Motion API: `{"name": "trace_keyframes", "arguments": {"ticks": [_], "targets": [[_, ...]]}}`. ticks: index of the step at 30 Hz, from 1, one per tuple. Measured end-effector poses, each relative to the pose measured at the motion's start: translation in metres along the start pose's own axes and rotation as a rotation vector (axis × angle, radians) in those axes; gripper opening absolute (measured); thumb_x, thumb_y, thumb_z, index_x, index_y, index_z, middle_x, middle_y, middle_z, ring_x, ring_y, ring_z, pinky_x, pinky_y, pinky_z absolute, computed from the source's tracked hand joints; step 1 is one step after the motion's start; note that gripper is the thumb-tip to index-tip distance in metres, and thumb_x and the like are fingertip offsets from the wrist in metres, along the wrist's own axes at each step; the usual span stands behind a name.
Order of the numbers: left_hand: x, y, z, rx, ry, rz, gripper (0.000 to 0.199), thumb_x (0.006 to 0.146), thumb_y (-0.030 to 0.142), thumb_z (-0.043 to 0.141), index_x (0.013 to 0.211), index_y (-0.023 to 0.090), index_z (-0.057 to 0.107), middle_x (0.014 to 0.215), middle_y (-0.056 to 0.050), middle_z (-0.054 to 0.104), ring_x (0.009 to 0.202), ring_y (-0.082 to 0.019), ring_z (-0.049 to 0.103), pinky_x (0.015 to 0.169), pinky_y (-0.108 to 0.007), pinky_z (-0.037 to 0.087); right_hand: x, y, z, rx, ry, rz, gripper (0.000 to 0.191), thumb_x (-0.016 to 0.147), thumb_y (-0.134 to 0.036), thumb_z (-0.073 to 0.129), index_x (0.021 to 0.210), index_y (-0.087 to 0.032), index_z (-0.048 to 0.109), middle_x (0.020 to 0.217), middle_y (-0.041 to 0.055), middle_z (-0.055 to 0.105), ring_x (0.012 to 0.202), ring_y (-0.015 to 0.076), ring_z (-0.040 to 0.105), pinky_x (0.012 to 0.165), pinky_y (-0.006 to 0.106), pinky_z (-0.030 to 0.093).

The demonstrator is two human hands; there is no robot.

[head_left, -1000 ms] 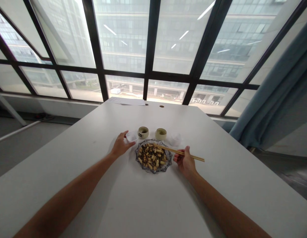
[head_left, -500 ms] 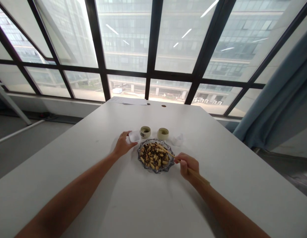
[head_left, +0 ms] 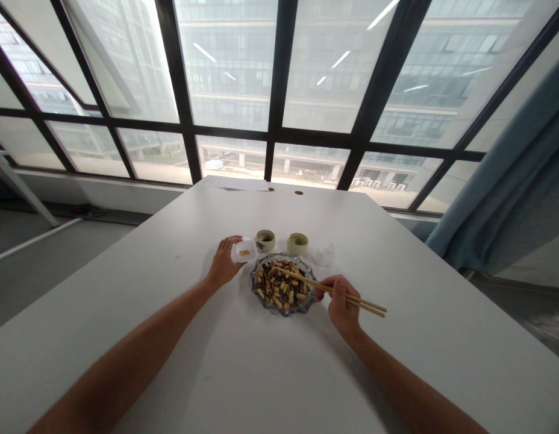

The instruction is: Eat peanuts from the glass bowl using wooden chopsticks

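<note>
Your chopsticks extend over the peanuts heaped in the scalloped glass dish; whether the tips touch any shell cannot be told. Your right hand closes its fingers around the shafts near mid-length, apparently to reach across the rim. Your left hand clasps the white bowl between thumb and fingers just beside the dish, probably to steady it; a pale piece lies inside. Two green teacups stand beyond the dish on the white table.
</note>
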State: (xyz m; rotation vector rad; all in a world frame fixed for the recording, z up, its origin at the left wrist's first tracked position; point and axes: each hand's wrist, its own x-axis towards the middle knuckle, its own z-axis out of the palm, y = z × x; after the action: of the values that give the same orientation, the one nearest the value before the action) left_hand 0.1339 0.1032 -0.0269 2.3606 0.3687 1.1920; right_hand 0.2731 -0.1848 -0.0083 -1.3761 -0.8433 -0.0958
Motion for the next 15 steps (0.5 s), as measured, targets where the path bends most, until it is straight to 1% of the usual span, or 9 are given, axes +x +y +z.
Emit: {"name": "trace_keyframes", "arguments": {"ticks": [3, 7, 11, 15], "targets": [[0.0, -0.0016, 0.0003, 0.036, 0.014, 0.0, 0.054, 0.069, 0.024, 0.077, 0.117, 0.022, 0.051, 0.122, -0.01, 0.059, 0.117, -0.028, 0.054, 0.099, -0.046, 0.048, 0.0024, 0.0008, 0.0013, 0.018, 0.021, 0.037, 0.05, 0.097, -0.059, 0.04, 0.072, -0.02, 0.059, 0.049, 0.0006, 0.06, 0.044, 0.0153, 0.057, 0.047, 0.028, 0.047], [-0.0001, -0.0048, 0.0007, 0.133, 0.034, -0.089, 0.057, 0.068, 0.024, 0.078, 0.118, 0.02, 0.052, 0.117, -0.01, 0.062, 0.115, -0.029, 0.056, 0.101, -0.045, 0.046, 0.0026, 0.0027, 0.0012, 0.039, 0.038, 0.075, 0.05, 0.095, -0.061, 0.042, 0.072, -0.02, 0.059, 0.049, 0.0008, 0.06, 0.043, 0.0155, 0.057, 0.045, 0.028, 0.047], [0.0007, -0.0042, 0.0012, 0.197, 0.035, -0.271, 0.06, 0.07, 0.032, 0.076, 0.123, 0.02, 0.05, 0.12, -0.011, 0.062, 0.115, -0.029, 0.058, 0.101, -0.044, 0.045, 0.0018, 0.0044, 0.0018, 0.076, 0.048, 0.124, 0.051, 0.094, -0.063, 0.043, 0.073, -0.02, 0.06, 0.049, 0.0007, 0.06, 0.043, 0.0159, 0.057, 0.044, 0.029, 0.048], [0.0042, -0.0057, -0.0018, 0.278, -0.012, -0.457, 0.068, 0.074, 0.044, 0.072, 0.131, 0.019, 0.045, 0.123, -0.015, 0.063, 0.117, -0.031, 0.058, 0.104, -0.047, 0.041, 0.0028, 0.0032, 0.0029, 0.105, 0.074, 0.158, 0.053, 0.091, -0.066, 0.046, 0.072, -0.019, 0.059, 0.048, 0.0006, 0.06, 0.041, 0.0155, 0.056, 0.043, 0.028, 0.048]]}}
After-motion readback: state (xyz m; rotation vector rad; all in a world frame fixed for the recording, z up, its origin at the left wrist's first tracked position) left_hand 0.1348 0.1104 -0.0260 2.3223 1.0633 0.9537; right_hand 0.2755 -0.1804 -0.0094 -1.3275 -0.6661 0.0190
